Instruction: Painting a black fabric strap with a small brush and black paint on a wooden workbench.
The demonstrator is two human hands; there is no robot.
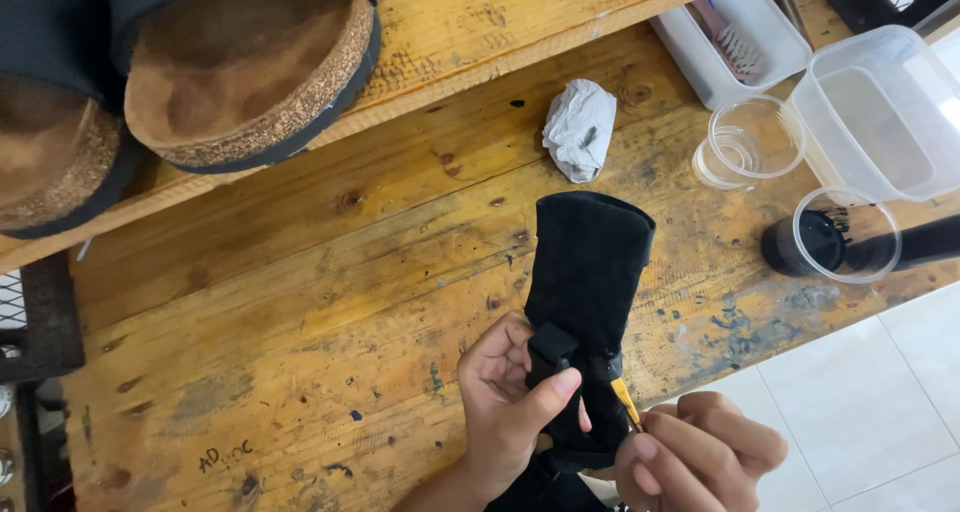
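Pinching a black strap (551,350) against a piece of black suede (588,282), the left hand (508,404) sits at the near edge of the wooden counter (300,302); its grip is pressed together, thumb laid across the strap and fingers curled behind it. Just beside it, at the same near edge, the right hand (700,452) has its grip closed on a thin yellow-handled tool (626,400), thumb and forefinger squeezing the handle while the other fingers fold into the palm. The tool's far end meets the suede close to the strap; the exact point of contact cannot be made out.

The suede piece rises from between the two hands toward the middle of the counter, its upper end rounded and resting on the stained, paint-flecked boards.

Beyond it, near the centre of the counter, lies a crumpled white paper wad (580,129), apart from the suede. Toward the right edge stand two clear plastic cups: one (846,235) tipped over a black round object, the other (752,142) farther back. Next to them is a clear rectangular plastic box (885,112), and behind it a white tray (730,47) holding a brush.

Along the far edge runs a raised wooden shelf (480,22) carrying two cork-soled sandals (240,67) with black straps, at the far left corner.
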